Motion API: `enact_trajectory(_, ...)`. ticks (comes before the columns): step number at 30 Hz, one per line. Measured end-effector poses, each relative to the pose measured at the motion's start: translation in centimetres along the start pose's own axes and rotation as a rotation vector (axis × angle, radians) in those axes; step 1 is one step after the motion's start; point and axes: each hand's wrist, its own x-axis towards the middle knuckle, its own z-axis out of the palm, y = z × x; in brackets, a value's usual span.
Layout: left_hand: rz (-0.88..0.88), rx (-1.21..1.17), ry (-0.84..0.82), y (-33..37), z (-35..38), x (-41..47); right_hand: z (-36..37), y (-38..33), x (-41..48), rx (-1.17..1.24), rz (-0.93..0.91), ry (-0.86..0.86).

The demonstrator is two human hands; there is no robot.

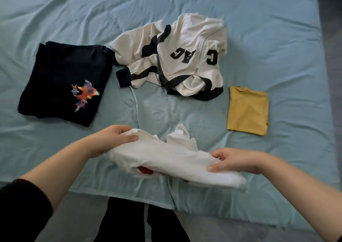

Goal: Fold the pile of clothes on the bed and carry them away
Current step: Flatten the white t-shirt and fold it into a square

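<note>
Nearest us, we hold a white shirt (166, 160) bunched between our hands, just above the near edge of the bed (259, 29). Our left hand (112, 140) grips its left end, fingers curled into the cloth. Our right hand (235, 161) pinches the right end, and the shirt's corner sticks out past that hand toward us. Some red shows under the shirt. Farther off, a folded black top (63, 81) lies left and a folded yellow top (248, 110) right. Farthest, between them, a jacket (175, 56) lies crumpled.

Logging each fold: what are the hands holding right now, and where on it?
The white garment, by both ends: the left hand grips its left end, the right hand pinches near its right end.
</note>
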Motion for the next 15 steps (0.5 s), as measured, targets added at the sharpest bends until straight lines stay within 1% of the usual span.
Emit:
enact_trajectory(2,-0.020,0.127,0.063,0.5,-0.1,1.1,-0.8,0.9,-0.1,0.057,-0.046,0.153)
enact_trajectory(4,-0.020,0.160,0.139,1.0,-0.4,2.4,-1.9,1.9,0.2,0.115,-0.079,0.299)
enact_trajectory(7,-0.024,0.273,0.213,1.6,-1.6,4.5,-3.6,2.8,1.3,0.219,-0.111,0.382)
enact_trajectory(10,0.018,0.387,0.232,2.2,-3.0,7.1,-5.5,2.3,2.8,0.315,-0.151,0.456)
enact_trajectory(12,0.049,0.523,0.236,3.0,-3.9,9.0,-7.0,1.6,4.1,0.291,-0.146,0.513)
enact_trajectory(13,0.059,0.589,0.247,3.4,-4.4,10.0,-8.0,1.3,4.9,0.228,-0.138,0.562)
enact_trajectory(15,0.059,0.644,0.317,4.6,-5.1,11.8,-9.8,0.5,6.5,0.040,-0.138,0.715)
